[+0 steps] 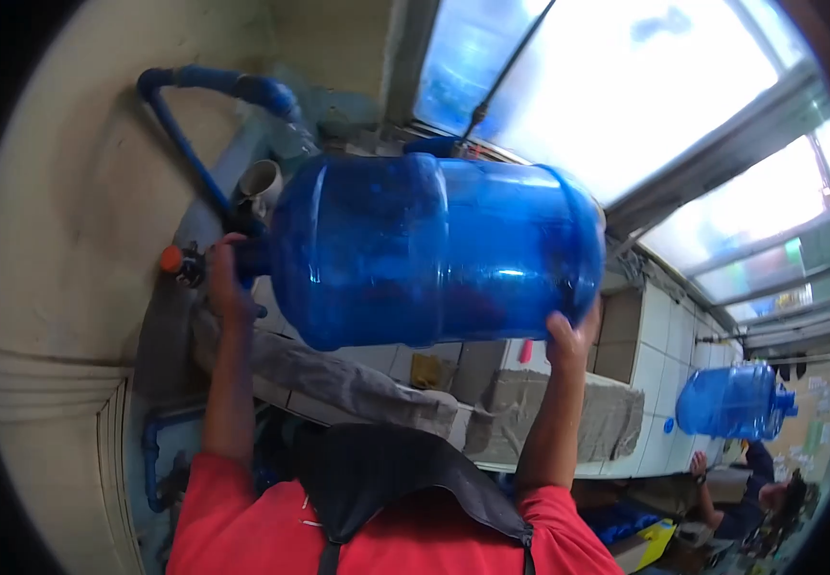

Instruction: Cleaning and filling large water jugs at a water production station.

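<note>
A large blue plastic water jug [436, 251] lies sideways in the air in front of me, held between both hands. My left hand [228, 269] grips it at the neck, on the left. Under the base end at the right, my right hand [572, 336] is pressed to the jug, thumb against its side. Beyond the neck is a tap or valve with an orange knob [170, 259]. Below the jug, a grey cloth [357, 392] lies along the tiled edge, and another cloth [566, 420] drapes over the tiled ledge further right.
A blue pipe [192, 151] runs along the left wall near a white pipe end [260, 178]. Framed windows [587, 86] rise behind the jug. At far right, a second blue jug [728, 401] is near another person [742, 496] beside the white-tiled counter [663, 345].
</note>
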A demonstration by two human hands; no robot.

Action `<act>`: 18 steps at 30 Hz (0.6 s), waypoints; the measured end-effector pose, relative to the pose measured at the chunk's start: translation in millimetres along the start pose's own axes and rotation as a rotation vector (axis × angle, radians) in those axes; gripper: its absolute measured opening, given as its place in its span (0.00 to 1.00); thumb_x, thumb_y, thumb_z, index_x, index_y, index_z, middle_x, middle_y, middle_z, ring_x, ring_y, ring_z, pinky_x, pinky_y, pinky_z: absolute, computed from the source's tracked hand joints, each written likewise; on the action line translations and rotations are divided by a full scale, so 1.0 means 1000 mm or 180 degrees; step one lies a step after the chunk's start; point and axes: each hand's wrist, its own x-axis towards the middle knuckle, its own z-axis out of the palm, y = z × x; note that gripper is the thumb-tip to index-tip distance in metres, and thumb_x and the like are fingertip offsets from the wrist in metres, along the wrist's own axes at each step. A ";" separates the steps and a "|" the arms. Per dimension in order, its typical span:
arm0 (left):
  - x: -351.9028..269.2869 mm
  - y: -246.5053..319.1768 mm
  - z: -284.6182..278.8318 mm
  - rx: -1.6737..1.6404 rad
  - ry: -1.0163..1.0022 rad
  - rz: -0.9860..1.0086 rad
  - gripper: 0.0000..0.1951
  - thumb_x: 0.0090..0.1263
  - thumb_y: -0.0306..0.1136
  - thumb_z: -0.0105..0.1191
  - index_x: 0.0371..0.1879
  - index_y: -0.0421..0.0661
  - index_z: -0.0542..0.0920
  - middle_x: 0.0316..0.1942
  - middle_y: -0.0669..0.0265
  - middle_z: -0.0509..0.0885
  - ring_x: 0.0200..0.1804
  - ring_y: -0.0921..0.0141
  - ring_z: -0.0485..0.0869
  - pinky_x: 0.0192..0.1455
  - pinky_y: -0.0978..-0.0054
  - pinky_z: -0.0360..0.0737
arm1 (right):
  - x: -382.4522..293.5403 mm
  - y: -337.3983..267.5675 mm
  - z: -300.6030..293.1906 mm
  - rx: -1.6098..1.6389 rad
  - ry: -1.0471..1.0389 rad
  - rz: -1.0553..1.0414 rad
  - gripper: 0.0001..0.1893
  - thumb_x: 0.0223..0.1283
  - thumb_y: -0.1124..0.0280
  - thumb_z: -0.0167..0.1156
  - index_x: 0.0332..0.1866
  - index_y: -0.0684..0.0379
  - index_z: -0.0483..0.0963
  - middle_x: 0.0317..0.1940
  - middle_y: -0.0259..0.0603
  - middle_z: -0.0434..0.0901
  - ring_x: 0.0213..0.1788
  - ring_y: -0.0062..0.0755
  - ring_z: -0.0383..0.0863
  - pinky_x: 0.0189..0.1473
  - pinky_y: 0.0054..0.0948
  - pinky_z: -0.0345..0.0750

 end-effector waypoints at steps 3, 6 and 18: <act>0.003 -0.055 0.000 0.0416 0.0143 -0.0368 0.16 0.81 0.47 0.45 0.47 0.49 0.81 0.35 0.71 0.81 0.34 0.79 0.78 0.34 0.79 0.73 | 0.004 0.010 0.001 -0.0382 -0.0014 -0.0252 0.54 0.43 0.56 0.80 0.75 0.66 0.60 0.65 0.46 0.72 0.64 0.37 0.73 0.68 0.35 0.68; 0.000 -0.092 -0.005 0.0535 0.0430 -0.1119 0.17 0.79 0.50 0.47 0.45 0.49 0.81 0.32 0.72 0.80 0.32 0.80 0.78 0.31 0.80 0.72 | 0.021 0.002 0.019 -0.0454 0.0016 0.0291 0.52 0.44 0.61 0.79 0.76 0.65 0.60 0.65 0.46 0.73 0.64 0.37 0.72 0.68 0.35 0.68; -0.044 -0.102 0.086 -0.1391 -0.0803 -0.1501 0.24 0.76 0.55 0.50 0.54 0.45 0.78 0.48 0.61 0.82 0.44 0.65 0.83 0.54 0.65 0.83 | 0.036 -0.160 0.052 -0.2482 -0.0624 -0.1204 0.66 0.31 0.45 0.83 0.79 0.60 0.56 0.72 0.54 0.67 0.66 0.51 0.76 0.63 0.47 0.78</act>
